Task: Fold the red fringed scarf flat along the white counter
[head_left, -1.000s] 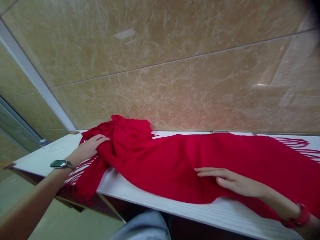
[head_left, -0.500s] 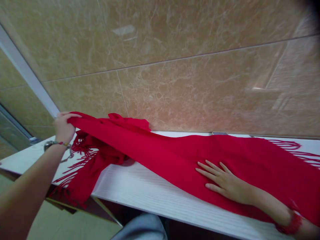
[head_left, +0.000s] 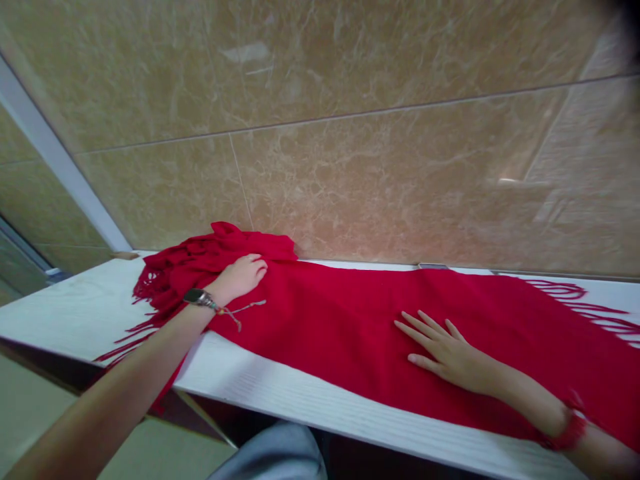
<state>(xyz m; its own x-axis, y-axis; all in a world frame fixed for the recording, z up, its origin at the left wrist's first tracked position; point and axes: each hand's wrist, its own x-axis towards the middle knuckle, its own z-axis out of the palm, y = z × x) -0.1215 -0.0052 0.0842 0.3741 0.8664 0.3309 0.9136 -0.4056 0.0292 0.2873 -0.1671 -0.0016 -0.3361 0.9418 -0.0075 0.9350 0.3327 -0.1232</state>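
Note:
A long red scarf (head_left: 340,320) with fringed ends lies along a white wood-grain shelf top (head_left: 240,360). Its right stretch is spread fairly flat, while the left part is bunched in folds (head_left: 185,257), with fringe hanging toward the front edge. My left hand (head_left: 243,275), with a watch and a corded bracelet at the wrist, is at the edge of the bunch, its fingers curled and closed on the cloth; the fingertips are partly hidden. Farther right, my right hand (head_left: 443,350) lies open and flat on the scarf, fingers spread, a red band round its wrist.
A beige marble-tiled wall (head_left: 350,180) rises directly behind the shelf top. A pale metal strip (head_left: 65,160) runs down the wall at left. Dark open compartments (head_left: 240,423) sit under the front edge, and a knee in grey-blue cloth (head_left: 280,453) is close below.
My left hand has come down and rightward from the far left, where it held the scarf raised. That lifted stretch now lies lower and flatter. My right hand stays on the scarf.

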